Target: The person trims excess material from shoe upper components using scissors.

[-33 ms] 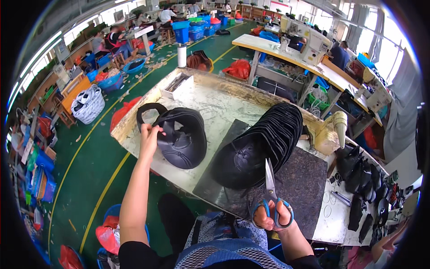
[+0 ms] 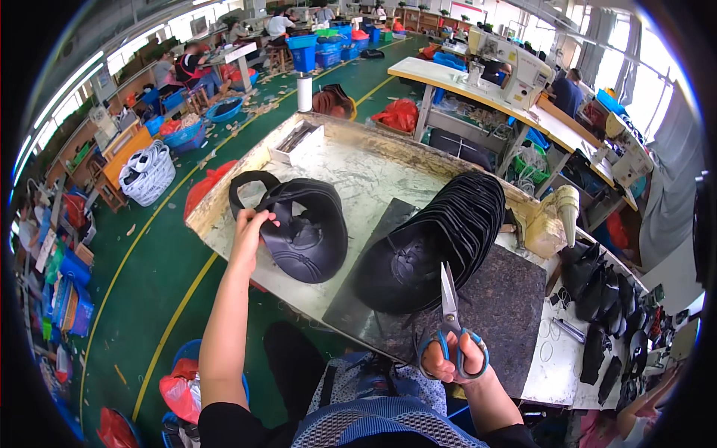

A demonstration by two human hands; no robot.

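My left hand [image 2: 249, 235] pinches the left edge of a black piece that looks like a leather shoe upper [image 2: 308, 250], with knot-like stitching at its rounded front. A black strap loop [image 2: 252, 179] rises beside the fingers. To the right leans a thick stack of similar black uppers [image 2: 407, 261], overlapping one another. My right hand [image 2: 455, 362] is wrapped round the blue handles of metal scissors [image 2: 449, 302]. Their blades point up and away and look closed, in front of the nearest upper of the stack.
The white worktable [image 2: 373, 168] has a raised worn rim. It bears a small white tray of tools [image 2: 295, 143], a dark cutting mat [image 2: 504, 299] and black pieces [image 2: 597, 291] at the right. A sewing machine [image 2: 515, 71] stands beyond; people sit farther off.
The held upper has shifted very slightly to the right and nearer me. My right hand and the scissors stay almost in place.
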